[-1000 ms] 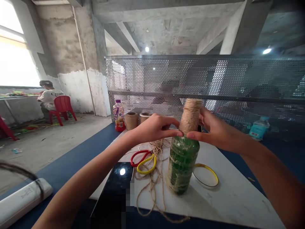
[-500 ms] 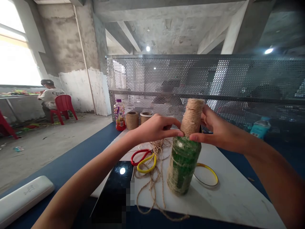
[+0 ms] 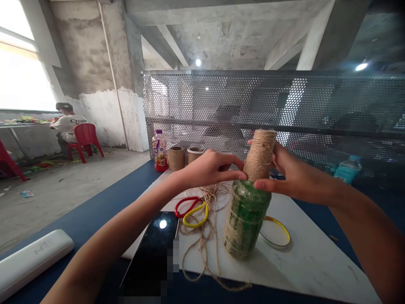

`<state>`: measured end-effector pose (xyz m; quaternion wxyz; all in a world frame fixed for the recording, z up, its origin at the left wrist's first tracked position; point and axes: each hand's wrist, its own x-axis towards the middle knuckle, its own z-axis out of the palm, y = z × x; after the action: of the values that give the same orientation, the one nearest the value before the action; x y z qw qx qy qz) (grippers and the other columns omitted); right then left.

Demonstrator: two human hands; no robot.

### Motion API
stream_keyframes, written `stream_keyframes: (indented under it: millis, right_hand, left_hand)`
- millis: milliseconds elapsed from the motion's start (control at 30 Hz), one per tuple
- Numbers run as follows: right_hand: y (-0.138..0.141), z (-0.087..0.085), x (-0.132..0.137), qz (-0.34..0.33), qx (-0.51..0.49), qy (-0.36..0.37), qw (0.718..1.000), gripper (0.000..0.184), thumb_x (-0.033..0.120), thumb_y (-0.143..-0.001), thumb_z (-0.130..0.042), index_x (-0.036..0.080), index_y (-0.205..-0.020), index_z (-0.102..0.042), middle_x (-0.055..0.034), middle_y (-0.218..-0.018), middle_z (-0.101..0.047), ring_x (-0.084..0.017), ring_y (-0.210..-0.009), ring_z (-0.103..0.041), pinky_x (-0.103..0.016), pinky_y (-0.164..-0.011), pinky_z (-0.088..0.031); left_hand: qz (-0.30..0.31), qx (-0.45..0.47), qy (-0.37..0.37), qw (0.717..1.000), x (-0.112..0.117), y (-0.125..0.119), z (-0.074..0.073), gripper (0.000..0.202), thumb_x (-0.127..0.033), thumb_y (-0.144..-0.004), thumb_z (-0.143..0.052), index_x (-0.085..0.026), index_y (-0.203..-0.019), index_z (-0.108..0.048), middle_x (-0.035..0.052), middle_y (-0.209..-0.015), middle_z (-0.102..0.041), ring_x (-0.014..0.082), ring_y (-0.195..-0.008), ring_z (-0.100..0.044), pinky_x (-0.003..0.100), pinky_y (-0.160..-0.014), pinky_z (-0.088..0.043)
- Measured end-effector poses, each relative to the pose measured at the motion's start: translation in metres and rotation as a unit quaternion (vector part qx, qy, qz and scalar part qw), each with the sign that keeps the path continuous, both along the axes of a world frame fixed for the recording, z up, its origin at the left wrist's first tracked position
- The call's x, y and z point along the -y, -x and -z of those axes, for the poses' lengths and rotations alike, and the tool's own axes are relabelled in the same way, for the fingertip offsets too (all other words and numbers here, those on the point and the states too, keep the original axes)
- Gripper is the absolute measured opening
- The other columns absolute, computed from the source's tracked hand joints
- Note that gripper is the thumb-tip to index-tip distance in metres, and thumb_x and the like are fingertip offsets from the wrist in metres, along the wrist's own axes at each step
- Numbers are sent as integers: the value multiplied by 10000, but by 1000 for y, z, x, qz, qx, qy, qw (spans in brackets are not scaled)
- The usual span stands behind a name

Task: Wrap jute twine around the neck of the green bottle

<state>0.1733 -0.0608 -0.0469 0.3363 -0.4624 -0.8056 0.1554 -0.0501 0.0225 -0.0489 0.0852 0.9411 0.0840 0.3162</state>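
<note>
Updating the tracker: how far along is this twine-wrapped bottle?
Done: the neck and base of the green plastic bottle are wrapped in jute twine. In hand: the left hand and right hand grip the neck's lower part. Left: the green shoulder still shows; loose twine lies nearby.

Two hands — one bottle, two twine spools

We have the green plastic bottle leaning slightly right, jute twine wound round neck and base, neck between our fingers.
</note>
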Motion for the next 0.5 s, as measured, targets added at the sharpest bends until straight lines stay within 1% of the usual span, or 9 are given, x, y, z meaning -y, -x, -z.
stream_keyframes:
  millis: [100,200,233,300,367,400,500]
  right_hand:
    - [2,2,-2,9,-10,5,1000,722,312,-779,-705,384,-1385,-318,-23,-1416,-466,-332,-1303,-444,-490,-997,-494]
    - [2,0,0,-24,-35,38,998,698,334,-826,-661,382,-1409,-281,-16,-1430,-461,-293,-1296,-463,-434,-1015,-491]
    - [1,-1,1,-44,-43,55,997,701,342,-845,-641,385,-1426,-251,-12,-1446,-446,-282,-1309,-451,-418,-1022,-485]
    - [-2,-3,3,-79,-46,84,992,714,351,-876,-601,390,-1457,-187,-2,-1483,-402,-268,-1366,-371,-397,-1048,-460]
    - [-6,-4,3,-88,-32,96,991,757,352,-889,-585,394,-1478,-111,6,-1516,-352,-255,-1413,-275,-395,-1080,-420]
    - [-7,-4,3,-83,-19,97,992,789,357,-886,-590,390,-1485,-77,3,-1528,-330,-252,-1422,-252,-400,-1092,-401]
    - [-11,-6,0,-85,16,104,991,874,423,-861,-607,347,-1499,-14,-39,-1537,-310,-276,-1406,-287,-434,-1079,-406]
  left_hand:
    - [3,1,-2,1000,0,0,0,350,-450,-854,-588,-127,-935,-696,-64,-533,-452,55,-481,-358,183,-484,-313]
    - [2,-3,2,1000,1,0,0,347,-448,-852,-592,-126,-930,-695,-58,-550,-480,56,-491,-368,183,-492,-320]
    - [2,-4,3,1000,1,-1,0,339,-441,-854,-592,-125,-921,-695,-52,-563,-500,56,-499,-378,181,-497,-324]
    - [4,-7,4,1000,1,-1,1,322,-422,-861,-590,-122,-906,-697,-41,-593,-535,55,-516,-397,179,-507,-331]
    - [8,-6,-1,1000,0,-2,1,311,-406,-868,-585,-119,-910,-698,-38,-603,-545,52,-517,-398,177,-508,-329]
    - [9,-4,-6,1000,-1,-3,2,309,-401,-870,-583,-117,-916,-698,-40,-599,-540,51,-513,-394,176,-505,-326]
    - [8,1,-14,1000,-2,-3,3,308,-399,-869,-586,-120,-936,-696,-48,-581,-518,51,-502,-383,176,-494,-320]
